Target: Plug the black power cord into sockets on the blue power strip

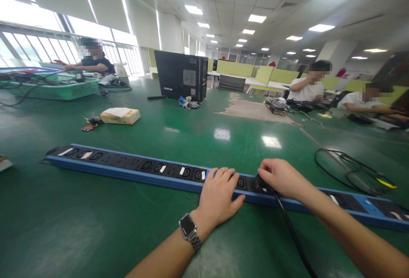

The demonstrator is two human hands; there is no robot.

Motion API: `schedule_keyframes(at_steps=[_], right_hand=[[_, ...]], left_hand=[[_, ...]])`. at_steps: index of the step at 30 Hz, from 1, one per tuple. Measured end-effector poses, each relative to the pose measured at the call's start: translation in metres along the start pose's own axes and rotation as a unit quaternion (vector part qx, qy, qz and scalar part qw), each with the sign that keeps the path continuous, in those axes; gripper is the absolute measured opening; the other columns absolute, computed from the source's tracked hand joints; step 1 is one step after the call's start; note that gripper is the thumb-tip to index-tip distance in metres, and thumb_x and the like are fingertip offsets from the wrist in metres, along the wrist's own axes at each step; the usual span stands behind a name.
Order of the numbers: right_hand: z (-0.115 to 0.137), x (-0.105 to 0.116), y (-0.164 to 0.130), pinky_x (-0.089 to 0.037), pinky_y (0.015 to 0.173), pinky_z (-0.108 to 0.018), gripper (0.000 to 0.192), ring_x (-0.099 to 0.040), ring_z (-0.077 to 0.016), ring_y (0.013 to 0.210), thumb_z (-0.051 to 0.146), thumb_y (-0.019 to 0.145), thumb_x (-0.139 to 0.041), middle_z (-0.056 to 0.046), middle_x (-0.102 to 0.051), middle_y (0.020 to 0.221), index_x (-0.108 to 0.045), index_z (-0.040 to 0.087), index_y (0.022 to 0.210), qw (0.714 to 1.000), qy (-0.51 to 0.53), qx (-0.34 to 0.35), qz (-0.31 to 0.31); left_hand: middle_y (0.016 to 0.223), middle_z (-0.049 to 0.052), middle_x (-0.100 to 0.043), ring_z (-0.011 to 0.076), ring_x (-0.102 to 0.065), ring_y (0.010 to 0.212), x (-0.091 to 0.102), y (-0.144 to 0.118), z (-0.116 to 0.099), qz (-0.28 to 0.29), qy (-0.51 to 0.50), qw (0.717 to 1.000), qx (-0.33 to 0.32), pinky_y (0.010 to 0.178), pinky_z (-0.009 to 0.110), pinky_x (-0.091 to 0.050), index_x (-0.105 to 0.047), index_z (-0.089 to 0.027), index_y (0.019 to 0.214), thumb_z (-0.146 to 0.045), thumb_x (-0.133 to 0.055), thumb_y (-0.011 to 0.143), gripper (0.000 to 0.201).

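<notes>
So the strip (134, 166) is a long blue-sided power bar with a black socket face, lying flat on the green bench and running pretty much the whole width of it. Its long axis goes left to right, with the left end sitting a bit further from the near edge than the right end, which runs out of view at the right. Sockets face straight up.

Left hand (219, 197) is pressed flat on top of the strip near the middle, fingers spread over the sockets, thumb on the near side. Not gripping, just pinning it down. Right hand (281, 178) is just beside it, fingers pinched shut on a black plug (260, 181) seated in a socket, with the cable (292, 231) trailing back toward the near edge.

Handling guess: the strip looks rigid and fairly heavy, probably a metal housing, so it won't flex, but it could skate on that glossy bench top if not held. Best hold is flat on the face or by the side rails. The plug is hard plastic; grab the body, not the cable, which is soft and floppy.

A loose cable loop (351, 171) lies beyond the strip toward the right edge.
</notes>
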State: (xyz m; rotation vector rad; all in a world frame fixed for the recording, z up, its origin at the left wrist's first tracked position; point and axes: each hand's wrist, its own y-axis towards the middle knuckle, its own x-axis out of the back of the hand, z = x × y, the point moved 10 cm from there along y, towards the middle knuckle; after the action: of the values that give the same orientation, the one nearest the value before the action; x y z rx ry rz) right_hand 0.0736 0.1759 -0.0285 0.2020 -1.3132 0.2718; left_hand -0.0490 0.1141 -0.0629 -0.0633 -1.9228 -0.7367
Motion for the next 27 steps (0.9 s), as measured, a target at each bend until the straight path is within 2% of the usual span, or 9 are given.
schedule_keyframes(at_steps=[4, 8, 15, 19, 22, 27], right_hand=[[-0.008, -0.004, 0.006, -0.034, 0.059, -0.023, 0.024, -0.059, -0.0149, 0.068, 0.024, 0.082, -0.044, -0.005, -0.069, 0.074, -0.064, 0.017, 0.071, 1.000, -0.017, -0.018, -0.014], [-0.005, -0.010, 0.008, -0.034, 0.059, -0.023, 0.024, -0.060, -0.0144, 0.068, 0.025, 0.082, -0.044, -0.005, -0.069, 0.075, -0.064, 0.018, 0.071, 1.000, -0.004, -0.013, -0.008], [0.013, -0.011, 0.010, -0.033, 0.059, -0.028, 0.026, -0.064, -0.0206, 0.072, 0.022, 0.082, -0.044, -0.011, -0.072, 0.080, -0.069, 0.017, 0.076, 0.993, -0.118, -0.020, -0.004], [0.011, -0.024, 0.004, -0.036, 0.064, -0.026, 0.025, -0.065, -0.0195, 0.074, 0.025, 0.085, -0.046, -0.010, -0.071, 0.082, -0.069, 0.017, 0.083, 0.994, -0.107, -0.028, 0.004], [0.008, -0.030, 0.001, -0.039, 0.070, -0.025, 0.022, -0.065, -0.0190, 0.079, 0.029, 0.083, -0.052, -0.011, -0.071, 0.083, -0.069, 0.016, 0.090, 0.995, -0.094, -0.034, -0.009], [0.001, -0.021, 0.005, -0.040, 0.073, -0.025, 0.023, -0.065, -0.0197, 0.083, 0.031, 0.082, -0.055, -0.011, -0.071, 0.084, -0.069, 0.016, 0.091, 0.995, -0.087, -0.046, -0.026]], left_hand=[[0.129, 0.009, -0.058, 0.0289, -0.047, 0.119, 0.001, 0.000, 0.000, -0.004, 0.003, 1.000, 0.005, 0.105, 0.049, -0.030, -0.056, -0.019, 0.124, -0.043, -0.060, 0.082, 0.049], [0.129, 0.008, -0.058, 0.0284, -0.047, 0.119, 0.000, 0.000, 0.001, -0.002, 0.002, 1.000, 0.008, 0.105, 0.048, -0.030, -0.056, -0.019, 0.123, -0.043, -0.060, 0.082, 0.048], [0.128, 0.009, -0.058, 0.0279, -0.047, 0.120, 0.004, -0.001, 0.001, -0.019, -0.021, 1.000, 0.015, 0.105, 0.048, -0.031, -0.056, -0.018, 0.123, -0.039, -0.062, 0.081, 0.047], [0.121, 0.008, -0.060, 0.0249, -0.051, 0.114, 0.013, -0.004, -0.001, -0.049, -0.068, 0.996, 0.019, 0.101, 0.042, -0.037, -0.058, -0.017, 0.119, -0.032, -0.061, 0.082, 0.041], [0.116, 0.008, -0.062, 0.0249, -0.053, 0.109, 0.014, -0.005, -0.002, -0.057, -0.077, 0.995, 0.025, 0.099, 0.042, -0.040, -0.059, -0.017, 0.116, -0.030, -0.060, 0.082, 0.037], [0.121, 0.008, -0.061, 0.0274, -0.050, 0.116, 0.005, -0.004, -0.004, -0.044, -0.051, 0.998, 0.015, 0.104, 0.045, -0.036, -0.059, -0.017, 0.118, -0.031, -0.059, 0.082, 0.039]])
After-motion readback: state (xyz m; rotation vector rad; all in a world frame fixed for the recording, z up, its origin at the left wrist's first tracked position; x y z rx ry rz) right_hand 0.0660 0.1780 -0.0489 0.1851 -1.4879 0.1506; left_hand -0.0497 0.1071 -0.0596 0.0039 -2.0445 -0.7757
